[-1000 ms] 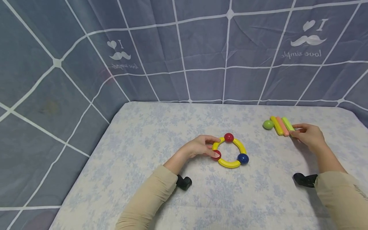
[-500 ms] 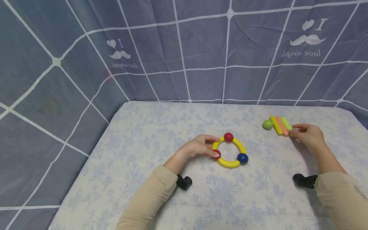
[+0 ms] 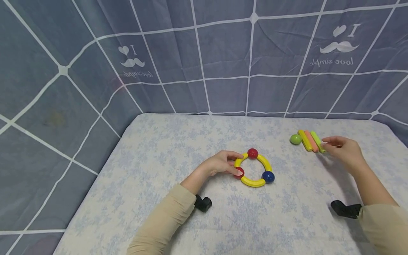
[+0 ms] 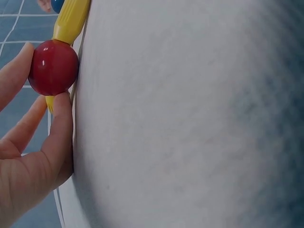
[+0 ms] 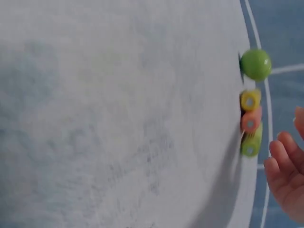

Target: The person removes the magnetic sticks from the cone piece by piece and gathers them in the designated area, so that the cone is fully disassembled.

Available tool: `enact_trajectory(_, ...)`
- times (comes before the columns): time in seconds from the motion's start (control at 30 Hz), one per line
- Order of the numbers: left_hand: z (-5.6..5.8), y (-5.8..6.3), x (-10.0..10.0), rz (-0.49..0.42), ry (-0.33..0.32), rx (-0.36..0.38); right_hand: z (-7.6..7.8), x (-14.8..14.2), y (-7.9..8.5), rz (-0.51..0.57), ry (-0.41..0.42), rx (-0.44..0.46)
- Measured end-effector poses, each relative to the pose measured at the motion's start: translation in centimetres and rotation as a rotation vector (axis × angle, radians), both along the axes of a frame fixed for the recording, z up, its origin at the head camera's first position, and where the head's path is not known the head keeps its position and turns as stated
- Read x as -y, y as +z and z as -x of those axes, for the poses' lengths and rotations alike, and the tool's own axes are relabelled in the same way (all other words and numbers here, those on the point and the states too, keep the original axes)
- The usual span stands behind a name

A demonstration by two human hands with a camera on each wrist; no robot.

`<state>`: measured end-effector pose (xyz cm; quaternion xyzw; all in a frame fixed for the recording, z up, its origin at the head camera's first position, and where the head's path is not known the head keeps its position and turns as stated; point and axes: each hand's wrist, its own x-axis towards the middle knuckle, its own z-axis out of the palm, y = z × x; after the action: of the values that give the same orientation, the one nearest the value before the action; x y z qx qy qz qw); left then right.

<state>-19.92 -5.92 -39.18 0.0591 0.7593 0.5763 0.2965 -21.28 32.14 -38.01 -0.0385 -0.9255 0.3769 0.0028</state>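
A ring of yellow curved rods [image 3: 253,182] joined by two red balls and a blue ball [image 3: 268,176] lies mid-table. My left hand [image 3: 223,163] pinches it at the nearer red ball [image 4: 53,68], thumb on one side and fingers on the other. At the back right, a green ball [image 3: 295,139] lies beside a yellow stick [image 3: 305,140], an orange stick [image 3: 311,141] and a lime stick [image 3: 317,142], side by side. My right hand [image 3: 345,152] hovers just right of the lime stick, fingers loosely bent and holding nothing; the right wrist view shows it apart from the sticks.
A pale flowered cloth [image 3: 178,141] covers the table. Behind and to the left hangs a blue-grey curtain [image 3: 223,53] with white lines. Black wrist mounts [image 3: 345,209] stick out from both sleeves.
My right hand has drawn off the lime stick and moved slightly back towards me. The left hand and the ring have stayed put, and the sticks lie in the same row.
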Motion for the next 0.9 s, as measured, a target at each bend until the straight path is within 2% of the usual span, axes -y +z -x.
enact_trajectory(0.17, -0.4, 0.1, 0.0, 0.054, -0.006, -0.042, -0.6, 1.8, 0.8, 0.077, 0.077, -0.049)
enact_trajectory(0.3, -1.0, 0.2, -0.1, 0.104, -0.024, -0.096, -1.4, 3.6, 1.2, 0.089, 0.163, -0.087)
enact_trajectory(0.43, -1.6, 0.5, -0.1, 0.150, -0.019, -0.149, -2.2, 5.9, 1.6, 0.126, 0.250, -0.054)
enact_trajectory(0.57, -2.1, 0.5, -0.2, 0.158, -0.010, -0.173, -3.1, 8.4, 1.8, 0.170, 0.351, -0.015)
enact_trajectory(0.7, -2.6, 0.6, -0.4, 0.155, -0.005, -0.172, -4.0, 10.6, 1.7, 0.158, 0.470, -0.008)
enact_trajectory(0.9, -3.3, 0.8, -0.3, 0.185, -0.007, -0.181, -5.1, 13.2, 1.1, 0.080, 0.669, -0.094)
